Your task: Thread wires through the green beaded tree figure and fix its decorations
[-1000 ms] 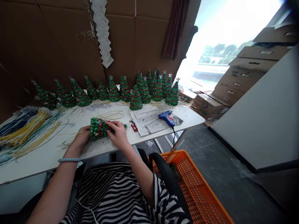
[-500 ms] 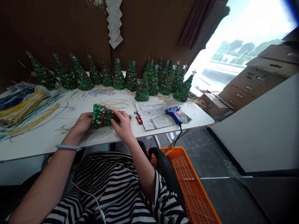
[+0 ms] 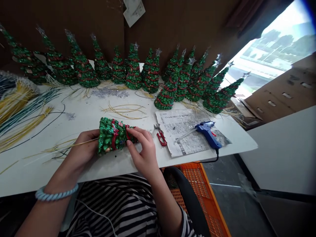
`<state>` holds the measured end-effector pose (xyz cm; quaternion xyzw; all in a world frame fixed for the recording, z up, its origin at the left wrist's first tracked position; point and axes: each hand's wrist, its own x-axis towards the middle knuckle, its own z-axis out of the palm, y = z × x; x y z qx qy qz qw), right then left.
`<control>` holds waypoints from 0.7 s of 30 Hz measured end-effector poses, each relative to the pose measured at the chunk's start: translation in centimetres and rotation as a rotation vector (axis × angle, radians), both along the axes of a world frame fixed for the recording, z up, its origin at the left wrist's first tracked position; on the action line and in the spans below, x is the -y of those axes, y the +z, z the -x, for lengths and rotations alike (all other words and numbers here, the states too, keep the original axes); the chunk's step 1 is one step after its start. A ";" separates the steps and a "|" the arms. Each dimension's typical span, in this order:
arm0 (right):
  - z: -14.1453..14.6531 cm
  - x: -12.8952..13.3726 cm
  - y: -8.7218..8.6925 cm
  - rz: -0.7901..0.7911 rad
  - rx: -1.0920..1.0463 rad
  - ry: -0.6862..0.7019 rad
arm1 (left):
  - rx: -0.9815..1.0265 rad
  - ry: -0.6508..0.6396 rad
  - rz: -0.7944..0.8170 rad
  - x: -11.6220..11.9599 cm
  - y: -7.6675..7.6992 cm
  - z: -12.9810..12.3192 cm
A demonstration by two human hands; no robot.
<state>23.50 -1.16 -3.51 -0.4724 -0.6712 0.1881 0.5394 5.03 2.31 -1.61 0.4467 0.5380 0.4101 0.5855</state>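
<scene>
From my head-mounted view, a striped shirt (image 3: pixel 116 207) and a light-blue braided bracelet (image 3: pixel 56 193) on the left wrist frame the near edge of a white counter (image 3: pixel 81 113). The left hand (image 3: pixel 81 148) cups the wide end of a green tinsel Christmas tree (image 3: pixel 112 136), its fingers hidden behind the tree, so I cannot tell how they sit. The tree lies on its side above the near part of the counter, narrow end pointing right, red bands wound around it. The right hand (image 3: pixel 143 151) holds that narrow end, its fingers (image 3: pixel 134 132) slightly spread and pressed onto the tinsel, thumb on the near side.

Just right of the hands, red-handled snips (image 3: pixel 160 138) lie beside a sheet of newspaper (image 3: pixel 182 131), under a blue glue gun (image 3: pixel 208 135). Below the counter's edge sits an orange crate (image 3: pixel 199 179). To the left lie bundles of yellow and green strands (image 3: pixel 17 105). Along the far edge, a row of finished-looking tinsel trees (image 3: pixel 133 67) stands upright, star-tipped, before a cardboard wall (image 3: pixel 61 19).
</scene>
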 end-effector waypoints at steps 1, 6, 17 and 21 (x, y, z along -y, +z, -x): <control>0.0 0.0 0.1 0.005 0.005 -0.003 | -0.010 -0.007 0.014 0.1 0.0 0.1; -0.1 0.1 0.3 0.028 0.037 -0.007 | -0.059 0.012 0.054 0.5 0.4 0.3; -0.5 0.7 0.9 0.081 0.108 0.019 | -0.179 0.077 0.119 0.3 1.3 0.0; -0.6 0.8 1.0 0.091 0.130 0.023 | -0.194 0.066 0.138 0.1 1.2 0.2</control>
